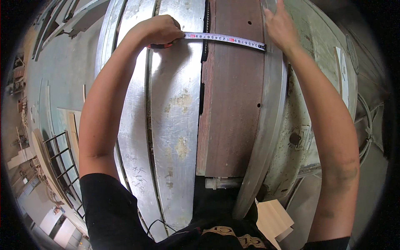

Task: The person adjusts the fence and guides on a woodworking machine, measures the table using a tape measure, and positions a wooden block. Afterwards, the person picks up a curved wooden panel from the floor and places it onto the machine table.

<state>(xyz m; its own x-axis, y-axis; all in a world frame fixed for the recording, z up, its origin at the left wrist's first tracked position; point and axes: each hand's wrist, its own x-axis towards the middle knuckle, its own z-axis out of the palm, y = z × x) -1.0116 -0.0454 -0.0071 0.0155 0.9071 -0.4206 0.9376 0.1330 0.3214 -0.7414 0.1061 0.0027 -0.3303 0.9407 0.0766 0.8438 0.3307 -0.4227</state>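
My left hand (pixel 163 30) is closed around a tape measure, whose red and black case (pixel 160 46) shows only in part under the fingers. From it the white blade (pixel 225 38) runs to the right, across a brown panel (pixel 235 83). The blade's end hook (pixel 262 47) is at the long metal rail (pixel 273 83) along the panel's right edge. Just past that hook, my right hand (pixel 284 29) lies at the rail, its thumb and a finger stretched apart. I see nothing held in it; its other fingers are partly hidden.
A shiny, scratched metal machine table (pixel 175 125) with a long groove lies left of the panel. Right of the rail is a worn pale green machine body (pixel 308 83). A cardboard piece (pixel 275 218) lies low right; a dark metal rack (pixel 62 156) stands left.
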